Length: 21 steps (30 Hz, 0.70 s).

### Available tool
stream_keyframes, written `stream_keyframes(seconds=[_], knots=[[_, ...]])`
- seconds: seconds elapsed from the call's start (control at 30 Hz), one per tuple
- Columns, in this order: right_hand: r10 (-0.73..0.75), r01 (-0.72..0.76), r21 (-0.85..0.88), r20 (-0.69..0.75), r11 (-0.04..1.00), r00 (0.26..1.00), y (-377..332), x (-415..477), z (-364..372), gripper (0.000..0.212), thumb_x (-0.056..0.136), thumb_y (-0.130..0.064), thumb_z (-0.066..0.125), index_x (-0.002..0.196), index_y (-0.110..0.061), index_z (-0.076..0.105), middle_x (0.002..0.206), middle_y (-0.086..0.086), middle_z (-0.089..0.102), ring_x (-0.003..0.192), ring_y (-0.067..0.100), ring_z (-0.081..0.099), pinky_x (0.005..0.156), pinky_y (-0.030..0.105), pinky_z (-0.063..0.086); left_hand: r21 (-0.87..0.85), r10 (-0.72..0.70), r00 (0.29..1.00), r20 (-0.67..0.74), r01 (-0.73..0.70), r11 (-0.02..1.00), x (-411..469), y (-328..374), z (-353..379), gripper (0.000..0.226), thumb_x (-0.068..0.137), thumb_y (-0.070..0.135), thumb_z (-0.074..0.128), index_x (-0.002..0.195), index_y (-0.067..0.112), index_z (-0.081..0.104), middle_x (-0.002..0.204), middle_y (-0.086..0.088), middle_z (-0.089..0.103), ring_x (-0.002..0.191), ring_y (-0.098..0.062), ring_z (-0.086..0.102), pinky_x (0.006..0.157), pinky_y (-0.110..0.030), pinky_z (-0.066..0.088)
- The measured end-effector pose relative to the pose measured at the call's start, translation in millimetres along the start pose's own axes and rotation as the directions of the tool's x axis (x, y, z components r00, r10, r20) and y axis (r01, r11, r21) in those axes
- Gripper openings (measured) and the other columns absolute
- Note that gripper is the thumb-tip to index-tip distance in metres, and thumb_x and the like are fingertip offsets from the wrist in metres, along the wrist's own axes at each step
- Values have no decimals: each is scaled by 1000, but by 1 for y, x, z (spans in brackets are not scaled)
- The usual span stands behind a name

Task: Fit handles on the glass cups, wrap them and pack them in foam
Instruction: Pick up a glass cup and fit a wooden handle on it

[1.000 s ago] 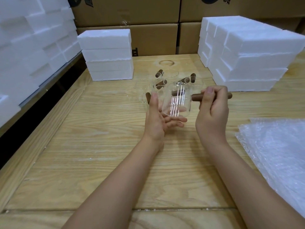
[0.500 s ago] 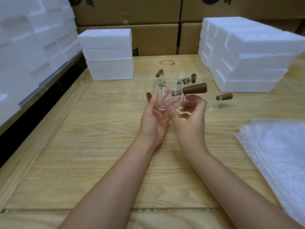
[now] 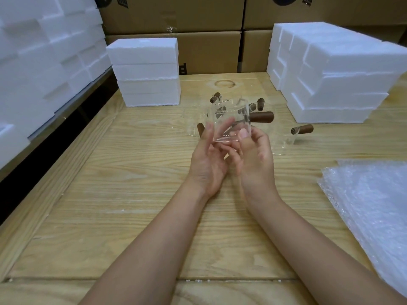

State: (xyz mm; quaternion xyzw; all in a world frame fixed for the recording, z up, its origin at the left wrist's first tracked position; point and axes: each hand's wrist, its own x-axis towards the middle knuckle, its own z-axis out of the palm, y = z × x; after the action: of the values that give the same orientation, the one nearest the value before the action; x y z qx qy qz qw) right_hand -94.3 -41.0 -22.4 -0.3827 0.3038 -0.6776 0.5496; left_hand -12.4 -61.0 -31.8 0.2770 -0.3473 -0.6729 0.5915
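Glass cup (image 3: pixel 231 119) is up off the surface (image 3: pixel 132 194), held between both hands; left hand (image 3: pixel 207 157) has a loose grip, flat fingers propping it; right hand (image 3: pixel 253 157) pinches the base, leaving the brown handle (image 3: pixel 262 117) sticking out free, I'd guess to check the fit.

Between the left hand (image 3: pixel 207 159) and right hand (image 3: pixel 253 155), the glass cup (image 3: pixel 231 119) is showing clear with white glints, its handle (image 3: pixel 261 117) dark brown. Beyond the hands, foam blocks (image 3: pixel 145 71) are gleaming plain white before tan cardboard boxes (image 3: pixel 198 18). Beneath them, the table (image 3: pixel 132 194) is showing pale yellow wood with wavy grain. Right of the right hand, bubble wrap (image 3: pixel 370 205) is shining milky and dotted.
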Motion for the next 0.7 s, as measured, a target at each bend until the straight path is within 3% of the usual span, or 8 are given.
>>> stream_keyframes(seconds=[0.07,0.17,0.27,0.33,0.43,0.53,0.6,0.7], knots=[[59,-60,129,10,990,998,2,2,1,32,80,-29,57,105,-11,48,92,8,65,83,19,63,87,34,52,-19,7,1000,-25,-8,1000,0,1,1,48,85,49,56,114,10,62,111,-6,67,99,-14,65,93,-28,50],[60,-64,153,32,986,998,1,3,2,28,81,-28,54,104,-13,48,79,-5,71,77,13,66,78,27,55,-12,28,997,-69,-29,1000,0,1,3,49,85,43,59,118,7,59,122,-11,62,125,-26,51,111,-34,36],[32,-29,79,-34,996,999,-1,3,0,36,79,-34,57,110,-22,43,105,1,61,79,13,66,78,26,54,-32,35,997,-66,-37,999,0,2,5,72,61,47,85,116,7,62,123,-15,58,113,-25,46,98,-30,38],[-58,53,-52,-92,997,994,-3,1,0,44,75,-37,63,110,-30,37,110,1,47,84,12,63,78,24,51,2,61,997,-53,-61,998,1,2,4,91,43,54,90,115,8,61,122,-15,57,106,-21,52,89,-31,43],[-206,183,-240,-72,953,976,-3,-2,-2,54,70,-29,74,107,-32,34,108,-3,39,92,14,57,75,15,48,20,90,996,-22,-90,996,4,-2,-1,77,41,56,90,104,17,68,112,-4,67,102,-16,61,94,-37,45],[-227,209,-301,-28,930,973,-1,-4,-4,55,75,-10,78,105,-29,37,105,-2,40,94,11,53,85,21,48,13,101,995,-5,-101,995,4,-4,-1,58,45,54,89,91,21,75,102,1,71,103,-12,63,89,-29,50],[-224,204,-295,-35,933,974,-2,-4,-4,50,77,-5,74,104,-26,39,102,-1,41,88,5,53,84,21,48,9,105,995,-4,-105,994,3,-4,0,65,45,54,89,96,18,73,102,0,72,101,-11,65,83,-25,53],[-214,195,-237,-58,952,975,-5,-3,-3,42,80,-7,72,103,-24,41,98,-2,47,85,5,59,77,16,48,5,81,997,0,-81,997,3,-3,1,83,42,59,87,110,17,65,107,-3,72,103,-14,66,91,-29,54]])
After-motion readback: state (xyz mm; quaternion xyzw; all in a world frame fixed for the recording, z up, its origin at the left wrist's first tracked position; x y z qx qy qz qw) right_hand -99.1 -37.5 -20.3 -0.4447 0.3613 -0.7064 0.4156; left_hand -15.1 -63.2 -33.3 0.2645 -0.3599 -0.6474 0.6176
